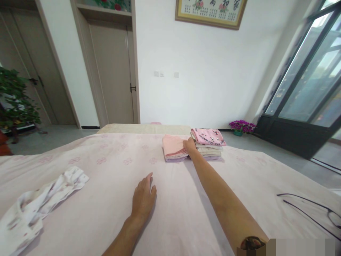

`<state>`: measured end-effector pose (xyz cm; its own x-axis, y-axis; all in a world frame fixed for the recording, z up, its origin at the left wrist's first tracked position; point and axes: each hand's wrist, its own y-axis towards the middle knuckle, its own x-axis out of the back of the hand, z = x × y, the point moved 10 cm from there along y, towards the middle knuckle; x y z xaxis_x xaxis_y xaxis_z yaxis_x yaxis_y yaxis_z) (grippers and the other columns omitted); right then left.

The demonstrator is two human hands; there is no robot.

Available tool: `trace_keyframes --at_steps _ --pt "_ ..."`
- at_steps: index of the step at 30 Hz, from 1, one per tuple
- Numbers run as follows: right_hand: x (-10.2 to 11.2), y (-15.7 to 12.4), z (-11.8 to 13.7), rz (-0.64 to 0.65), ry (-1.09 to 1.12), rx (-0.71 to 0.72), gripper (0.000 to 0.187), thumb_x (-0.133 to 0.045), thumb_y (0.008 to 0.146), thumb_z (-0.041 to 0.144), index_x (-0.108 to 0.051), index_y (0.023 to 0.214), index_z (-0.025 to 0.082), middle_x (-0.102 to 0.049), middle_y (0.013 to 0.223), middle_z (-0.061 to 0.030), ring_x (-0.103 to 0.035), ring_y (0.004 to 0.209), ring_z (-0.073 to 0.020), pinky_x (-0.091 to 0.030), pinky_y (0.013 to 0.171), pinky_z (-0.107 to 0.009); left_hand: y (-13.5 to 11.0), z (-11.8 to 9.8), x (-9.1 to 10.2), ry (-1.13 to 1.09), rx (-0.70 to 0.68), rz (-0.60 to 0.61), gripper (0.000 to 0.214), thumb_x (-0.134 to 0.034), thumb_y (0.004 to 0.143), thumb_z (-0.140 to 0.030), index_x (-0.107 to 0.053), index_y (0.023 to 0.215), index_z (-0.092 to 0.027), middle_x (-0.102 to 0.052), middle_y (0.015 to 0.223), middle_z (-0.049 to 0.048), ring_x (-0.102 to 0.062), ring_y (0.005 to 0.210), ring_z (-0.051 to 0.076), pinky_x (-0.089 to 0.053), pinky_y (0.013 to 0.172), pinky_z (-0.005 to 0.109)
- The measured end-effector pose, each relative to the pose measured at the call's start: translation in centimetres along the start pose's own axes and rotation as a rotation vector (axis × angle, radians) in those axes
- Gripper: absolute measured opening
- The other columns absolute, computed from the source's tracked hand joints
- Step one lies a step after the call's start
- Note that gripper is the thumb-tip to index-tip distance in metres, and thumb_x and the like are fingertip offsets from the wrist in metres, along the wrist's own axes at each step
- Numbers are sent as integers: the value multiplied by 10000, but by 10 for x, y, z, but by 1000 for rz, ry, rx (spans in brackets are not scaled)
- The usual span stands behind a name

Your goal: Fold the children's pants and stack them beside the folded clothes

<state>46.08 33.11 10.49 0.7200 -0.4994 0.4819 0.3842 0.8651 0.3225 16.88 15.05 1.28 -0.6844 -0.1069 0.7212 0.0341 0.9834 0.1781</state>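
Observation:
Two neat piles of folded cloth lie side by side on the bed sheet, a peach folded cloth (174, 145) topping the left pile. A pink folded cloth (209, 137) with dark lettering tops the right pile, above cream and lilac layers. At the gap between these piles is my right hand (189, 145), against the left edge of the right pile; its fingertips are partly hidden. Nearer to me, my left hand (144, 199) rests low over the sheet, fingers stretched and thumb apart, holding nothing. A crumpled white printed cloth (42, 206) lies off to the left.
A pale pink flowered sheet (106, 192) covers the wide surface before me. Eyeglasses (306, 202) lie at the right. Beyond the far edge are a white wall (191, 89), a door (112, 71), purple flowers (242, 126) and, at left, a leafy plant (16, 99).

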Motion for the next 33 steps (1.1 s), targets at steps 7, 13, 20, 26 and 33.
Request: trace_keyframes --at_steps 7,13,20,26,33 --pt "-50 -47 60 260 -431 533 645 -594 884 381 -417 1477 200 -351 1576 -116 -196 1490 -272 -112 1205 -481 2 -2 -2 47 -33 0 512 -427 894 -194 -474 1400 -135 -598 1355 116 -523 1256 208 -353 1087 347" --pt "-91 -78 36 452 -832 705 913 -602 810 659 -269 1554 250 -233 1627 -112 -86 1503 -340 -10 1164 -606 1 -8 -2 88 -80 -4 467 -423 888 -191 -535 1339 -144 -607 1337 109 -521 1247 212 -354 1084 353" --pt "-85 -62 14 326 -871 497 836 -436 871 728 -298 1540 246 -224 1625 -144 -129 1488 -369 -59 1136 -647 1 -10 -2 107 -106 1 456 -415 885 -192 -561 1315 -141 -621 1309 114 -526 1227 216 -366 1066 361" --pt "-92 -59 6 412 -884 426 870 -445 863 733 -258 1559 245 -169 1640 -137 -78 1503 -357 -41 1139 -647 0 -11 -2 106 -110 13 443 -424 883 -183 -579 1296 -136 -623 1304 107 -521 1226 214 -355 1077 348" --pt "-63 -65 21 489 -816 427 833 -613 819 571 -332 1526 232 -292 1606 -102 -171 1490 -306 -128 1184 -515 1 -9 -1 80 -93 24 418 -432 887 -181 -596 1270 -146 -628 1303 88 -525 1223 201 -351 1081 322"
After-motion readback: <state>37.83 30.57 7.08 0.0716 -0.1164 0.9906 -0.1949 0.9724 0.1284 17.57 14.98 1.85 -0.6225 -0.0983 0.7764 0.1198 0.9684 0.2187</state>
